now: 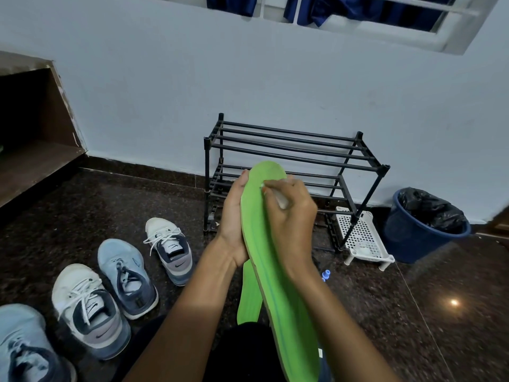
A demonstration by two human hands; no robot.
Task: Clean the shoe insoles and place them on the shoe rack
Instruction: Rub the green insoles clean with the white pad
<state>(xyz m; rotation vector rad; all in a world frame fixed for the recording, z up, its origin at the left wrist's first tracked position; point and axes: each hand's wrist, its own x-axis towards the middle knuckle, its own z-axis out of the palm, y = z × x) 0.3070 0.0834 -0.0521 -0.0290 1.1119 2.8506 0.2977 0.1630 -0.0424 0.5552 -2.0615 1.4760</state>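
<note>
Granite floor (385,312); bin (407,239) holds bag (429,208); left hand (234,216) grips insole (281,293), right hand (292,219) wipe (283,201).

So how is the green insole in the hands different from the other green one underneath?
The held insole is up in the air, gripped by the left hand; the lower insole lies below with no hand on it. The right hand presses a white wipe on the held insole, not the lower insole. Both are bright green.

Green insole (275,244) raised, toe end away, second green insole (249,296) lying beneath, black shoe rack (289,148) behind
</note>
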